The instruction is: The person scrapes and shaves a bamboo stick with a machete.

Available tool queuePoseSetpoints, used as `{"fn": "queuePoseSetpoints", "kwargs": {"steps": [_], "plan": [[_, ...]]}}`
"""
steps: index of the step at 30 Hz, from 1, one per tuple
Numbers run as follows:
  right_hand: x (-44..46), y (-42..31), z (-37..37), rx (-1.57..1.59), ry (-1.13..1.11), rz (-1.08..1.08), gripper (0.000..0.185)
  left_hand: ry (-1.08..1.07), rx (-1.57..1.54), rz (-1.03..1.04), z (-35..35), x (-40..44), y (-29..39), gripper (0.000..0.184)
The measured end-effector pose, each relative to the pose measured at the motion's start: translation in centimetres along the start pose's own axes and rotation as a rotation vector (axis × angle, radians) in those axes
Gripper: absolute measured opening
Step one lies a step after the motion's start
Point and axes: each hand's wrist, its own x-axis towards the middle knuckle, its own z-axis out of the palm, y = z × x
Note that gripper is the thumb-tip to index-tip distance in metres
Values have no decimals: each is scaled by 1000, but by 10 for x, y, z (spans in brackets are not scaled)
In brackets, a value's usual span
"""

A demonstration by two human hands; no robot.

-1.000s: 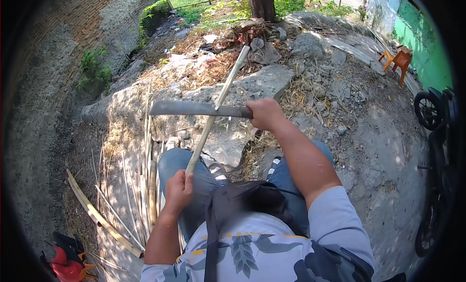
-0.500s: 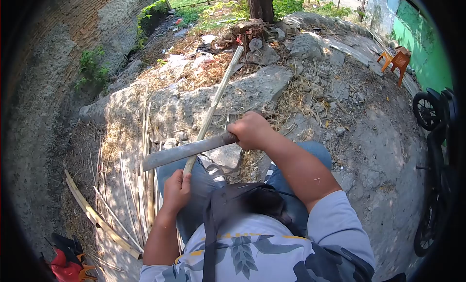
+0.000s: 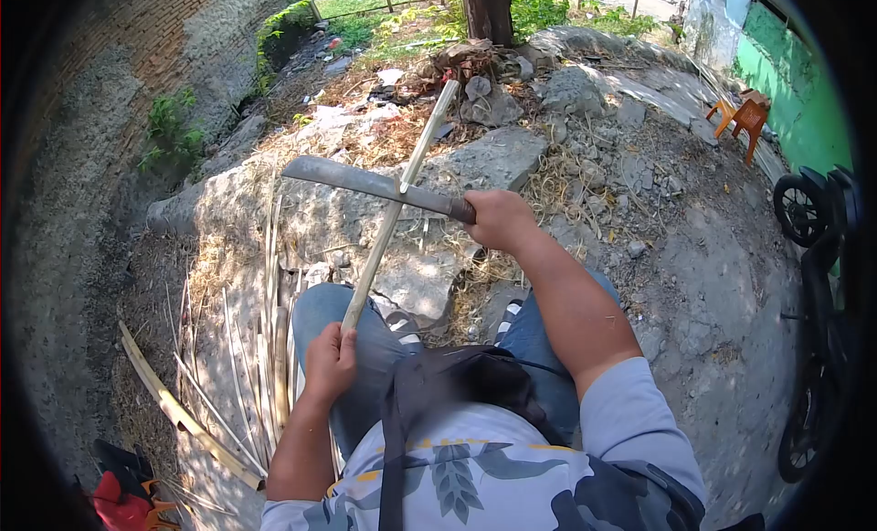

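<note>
Above my bent knees (image 3: 320, 319), the pale strip (image 3: 377, 254) slants up and away from my left hand (image 3: 330, 362), whose fingers close around its near end; my right hand (image 3: 498, 220) wraps the handle of the machete (image 3: 347, 177), which crosses the strip. How deep the edge bites, I cannot tell. A slip down the strip could, I judge, bring the blade onto my left thumb or knee, as the far end looks unsupported. Rough, broken concrete (image 3: 498, 159) lies ahead, more strips (image 3: 280, 371) at my left. Beyond stand a brick wall (image 3: 96, 83) leftward, orange chairs (image 3: 751, 122) and a motorbike (image 3: 819, 266) rightward.
</note>
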Motion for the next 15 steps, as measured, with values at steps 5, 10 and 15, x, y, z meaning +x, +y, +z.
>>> {"fn": "queuePoseSetpoints", "kwargs": {"steps": [5, 10, 15], "plan": [[-2, -6, 15, -16, 15, -157, 17, 5, -43, -52, 1, 2, -1, 26], [-10, -27, 13, -185, -32, -422, 16, -15, -6, -29, 2, 4, -4, 26], [7, 7, -1, 1, 139, -49, 15, 18, -98, -7, -2, -5, 1, 26]]}}
